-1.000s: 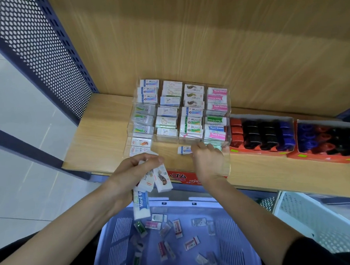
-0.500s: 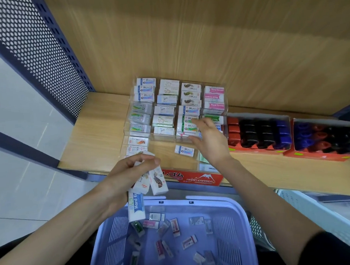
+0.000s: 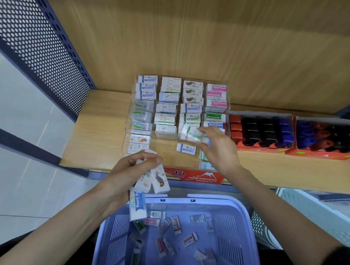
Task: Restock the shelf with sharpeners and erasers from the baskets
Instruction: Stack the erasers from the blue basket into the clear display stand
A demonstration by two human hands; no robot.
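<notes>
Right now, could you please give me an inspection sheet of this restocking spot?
Surface: wooden shelf, holding the stock.
Job's things: eraser display mostly filled, one loose eraser in its front row; sharpeners boxed at right; more stock in purple basket.
Clutter: nothing seen.
Hands: left hand grips several erasers; right hand at a blurred eraser, grip unclear.
Cables: nothing seen.
Surroundings: perforated panel left, white basket right, tiled floor.

Stationery shop aisle. A wooden shelf (image 3: 99, 133) w/ perforated side panel (image 3: 46, 48) holds eraser display (image 3: 168, 110) & boxed sharpeners (image 3: 261, 130); shopping basket (image 3: 227, 238) below.
</notes>
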